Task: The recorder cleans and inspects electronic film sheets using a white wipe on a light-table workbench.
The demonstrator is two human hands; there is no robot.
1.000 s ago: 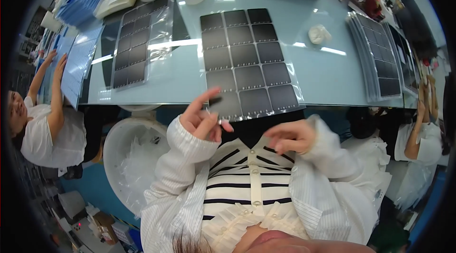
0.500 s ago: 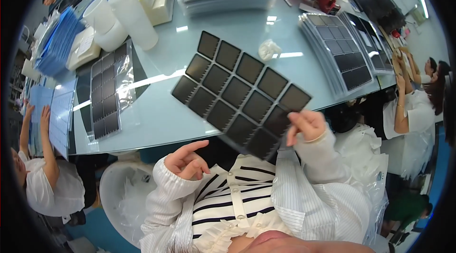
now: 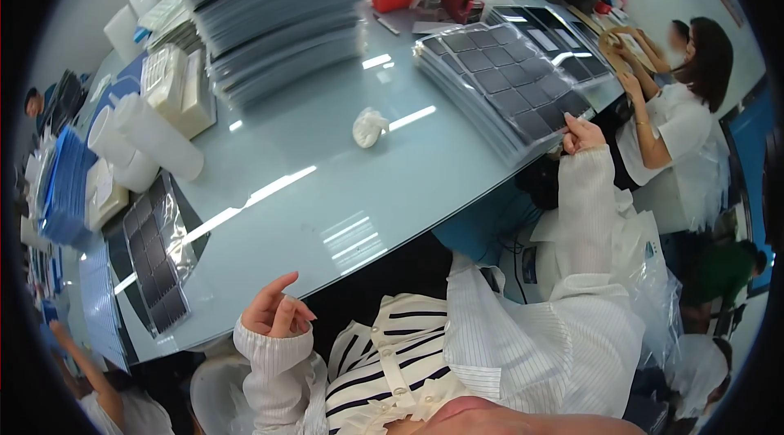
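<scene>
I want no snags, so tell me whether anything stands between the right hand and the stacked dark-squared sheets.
Nothing visible does: the right hand is at the near right edge of the stacked sheets. The crumpled white lump lies to their left, out of the way.

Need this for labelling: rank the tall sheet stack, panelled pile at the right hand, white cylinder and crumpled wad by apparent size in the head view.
1. Tall sheet stack
2. Panelled pile
3. White cylinder
4. Crumpled wad
</scene>
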